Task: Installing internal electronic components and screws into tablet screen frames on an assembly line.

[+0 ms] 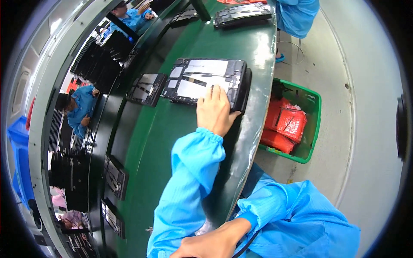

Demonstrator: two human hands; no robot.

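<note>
A stack of opened tablets (204, 66) lies on the green bench, the top one showing silvery-white battery panels and black inner parts. My left hand (214, 109) rests on its near side, fingers stretched over the top tablet and thumb beside the near right corner. I see no clear grip; what lies under the palm is hidden. Low in the picture, my right hand (217, 241) crosses over against my left sleeve (183, 215). Its fingers run out past the lower edge. A dark cord (247, 244) passes beside that wrist.
Single opened devices lie left of the stack (147, 89) and along the bench's left side (115, 177) (112, 218). Another stack (242, 15) sits at the far end. Below the right edge, a green crate (317, 122) holds red wrapped packages (290, 124). A seated co-worker (297, 17) is beyond.
</note>
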